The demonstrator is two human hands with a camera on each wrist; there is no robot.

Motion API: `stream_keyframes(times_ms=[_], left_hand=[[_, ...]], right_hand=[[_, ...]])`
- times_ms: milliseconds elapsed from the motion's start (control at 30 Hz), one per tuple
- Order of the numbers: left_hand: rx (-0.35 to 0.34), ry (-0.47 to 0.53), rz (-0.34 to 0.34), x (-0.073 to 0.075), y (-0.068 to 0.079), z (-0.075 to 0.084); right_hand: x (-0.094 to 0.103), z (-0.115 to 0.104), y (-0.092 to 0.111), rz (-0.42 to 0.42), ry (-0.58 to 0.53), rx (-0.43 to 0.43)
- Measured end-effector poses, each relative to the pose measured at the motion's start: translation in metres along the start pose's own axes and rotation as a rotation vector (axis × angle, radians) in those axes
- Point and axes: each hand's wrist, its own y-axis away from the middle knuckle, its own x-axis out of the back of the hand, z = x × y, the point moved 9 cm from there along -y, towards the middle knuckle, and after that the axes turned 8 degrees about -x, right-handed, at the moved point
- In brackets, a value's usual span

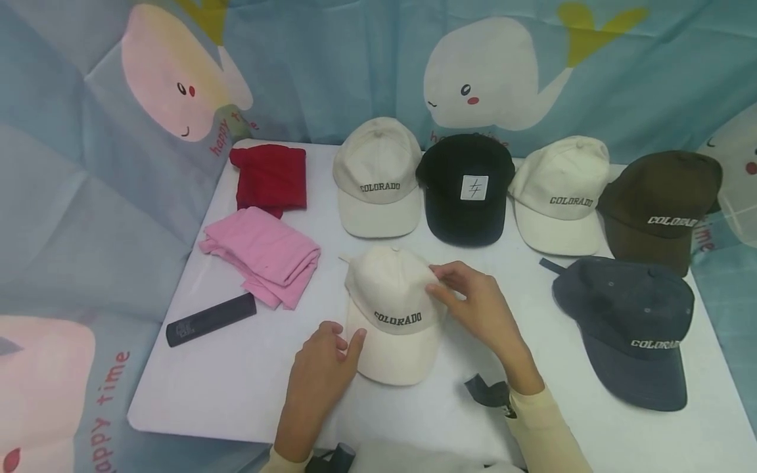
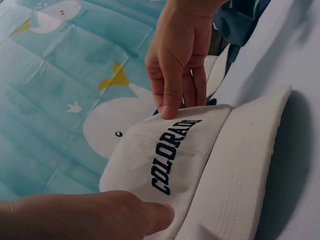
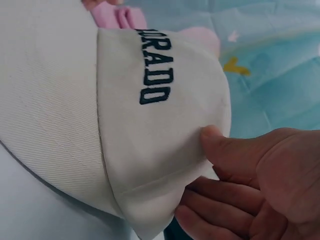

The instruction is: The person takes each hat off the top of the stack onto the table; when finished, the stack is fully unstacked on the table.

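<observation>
A cream baseball cap [image 1: 390, 282] with dark COLORADO lettering sits mid-table, its brim toward me. My right hand [image 1: 476, 299] pinches the edge of its crown on the right. In the right wrist view, the thumb [image 3: 215, 137] lies on the outside of the cap, and the other fingers are bent behind its edge, partly hidden. On the opposite side my left hand [image 1: 322, 368] is loosely bent, with its thumb at the left of the brim. The left wrist view shows that thumb [image 2: 160, 217] overlapping the crown just below the lettering.
Behind stand a beige cap [image 1: 378, 164], a black cap [image 1: 467, 217], another cream cap [image 1: 562, 177] and a brown cap [image 1: 662, 190]. A navy cap [image 1: 627, 309] lies at right. Folded red cloth [image 1: 272, 177], folded pink cloth [image 1: 266, 249] and a dark bar-shaped object [image 1: 211, 320] lie at left.
</observation>
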Motion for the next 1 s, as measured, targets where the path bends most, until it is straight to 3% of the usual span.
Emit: stream_keyframes(times_ms=[200, 433, 667, 1000], left_hand=[[-0.081, 0.005, 0.027, -0.001, -0.002, 0.008], [-0.147, 0.090, 0.026, -0.002, -0.006, 0.012], [-0.163, 0.170, 0.020, -0.006, -0.013, 0.017], [-0.201, 0.228, 0.032, -0.010, -0.022, 0.018]], right_hand=[[0.012, -0.008, 0.004, 0.030, -0.064, 0.056], [0.025, -0.013, 0.010, 0.067, -0.156, 0.078], [0.031, -0.014, 0.014, 0.049, -0.247, 0.081], [0.031, -0.016, 0.018, 0.035, -0.280, 0.069]])
